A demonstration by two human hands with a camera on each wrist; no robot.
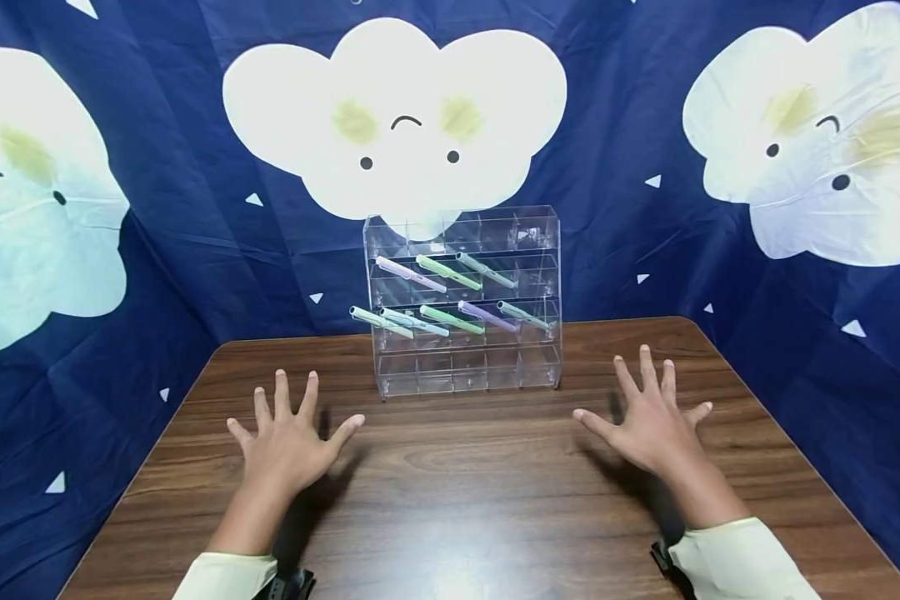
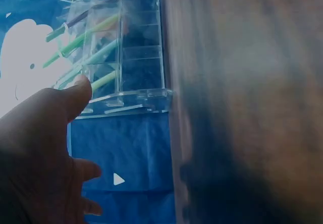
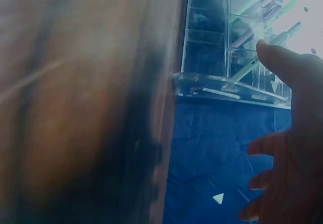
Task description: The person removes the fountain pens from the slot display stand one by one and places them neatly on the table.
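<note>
A clear acrylic rack [image 1: 468, 382] with tiers of small compartments stands at the back of the table. Three capped pens lean in an upper tier: a lilac pen [image 1: 411, 273], a green pen [image 1: 448, 272] and a grey-teal pen [image 1: 486, 270]. Several more lie tilted in the tier below, among them a light blue pen [image 1: 414, 322] and a purple pen [image 1: 487, 315]. My left hand [image 1: 285, 442], fingers spread, is over the table left of the rack and holds nothing. To the rack's right, my right hand [image 1: 652, 425] is likewise spread, apart from the rack and pens.
The brown wood-grain table [image 1: 465, 467] fills the foreground, its back corners rounded. Behind and beside it hangs a dark blue cloth [image 1: 607, 283] printed with white clouds and triangles. Dark straps [image 1: 288, 583] show at the sleeve cuffs.
</note>
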